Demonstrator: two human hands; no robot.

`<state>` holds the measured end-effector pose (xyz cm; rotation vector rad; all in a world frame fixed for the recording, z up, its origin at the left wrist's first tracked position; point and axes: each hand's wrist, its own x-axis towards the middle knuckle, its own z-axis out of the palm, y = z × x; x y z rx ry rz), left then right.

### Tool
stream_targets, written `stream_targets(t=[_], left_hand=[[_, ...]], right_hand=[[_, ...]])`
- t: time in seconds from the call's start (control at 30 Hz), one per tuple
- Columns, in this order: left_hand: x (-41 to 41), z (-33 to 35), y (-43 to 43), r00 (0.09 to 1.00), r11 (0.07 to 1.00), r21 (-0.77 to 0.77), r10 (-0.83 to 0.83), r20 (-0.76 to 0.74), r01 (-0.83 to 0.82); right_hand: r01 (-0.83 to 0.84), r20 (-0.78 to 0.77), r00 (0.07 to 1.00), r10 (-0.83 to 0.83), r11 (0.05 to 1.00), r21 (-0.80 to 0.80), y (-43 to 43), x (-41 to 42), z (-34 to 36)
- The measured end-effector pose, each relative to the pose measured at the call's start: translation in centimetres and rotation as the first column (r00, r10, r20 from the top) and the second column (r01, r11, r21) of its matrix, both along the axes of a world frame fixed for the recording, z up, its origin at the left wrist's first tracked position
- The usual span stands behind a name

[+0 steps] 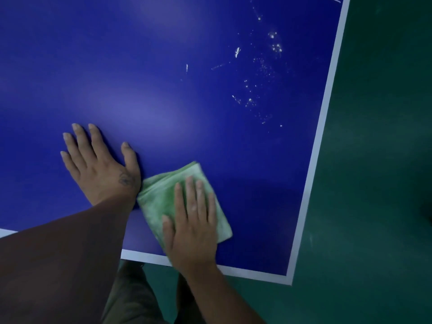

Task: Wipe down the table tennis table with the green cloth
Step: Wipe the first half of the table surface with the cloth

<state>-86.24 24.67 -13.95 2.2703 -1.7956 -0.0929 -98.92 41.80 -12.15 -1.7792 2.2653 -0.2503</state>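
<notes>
The blue table tennis table (163, 66) with white border lines fills most of the view. A folded green cloth (161, 197) lies flat on it near the front edge. My right hand (192, 228) presses down on the cloth with fingers spread and flat, covering its right half. My left hand (100, 167) rests flat on the bare table just left of the cloth, fingers apart, holding nothing. White specks and smears (261, 73) dot the table surface toward the far right corner area.
The table's front edge (245, 273) and right edge (327, 113) meet at a corner at lower right. Dark green floor (374, 183) lies beyond both edges. My legs (131, 300) stand against the front edge.
</notes>
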Motion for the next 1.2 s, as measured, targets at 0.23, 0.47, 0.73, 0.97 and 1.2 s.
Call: stream_targets(t=[0.23, 0.47, 0.73, 0.97, 1.2], left_hand=[[-0.1, 0.1, 0.1, 1.000, 1.000, -0.003, -0.014, 0.012, 0.014], [-0.3, 0.5, 0.0, 1.000, 1.000, 0.014, 0.005, 0.015, -0.006], [-0.4, 0.5, -0.1, 1.000, 1.000, 0.000, -0.005, 0.016, 0.005], [-0.2, 0.1, -0.2, 1.000, 1.000, -0.017, 0.007, 0.022, -0.006], [-0.3, 0.0, -0.2, 1.000, 1.000, -0.022, -0.002, 0.026, 0.003]], right_hand=[[0.015, -0.031, 0.999, -0.013, 0.997, 0.080, 7.6, -10.0, 0.4], [0.312, -0.139, 0.943, -0.302, 0.948, 0.056, 9.9, -18.8, 0.4], [0.097, -0.150, 0.984, -0.092, 0.995, 0.026, -1.2, -13.6, -0.3], [0.001, -0.149, 0.989, -0.016, 0.995, -0.099, -15.6, -6.0, -0.5], [0.001, -0.147, 0.989, -0.012, 0.997, -0.076, -26.4, -0.6, 0.0]])
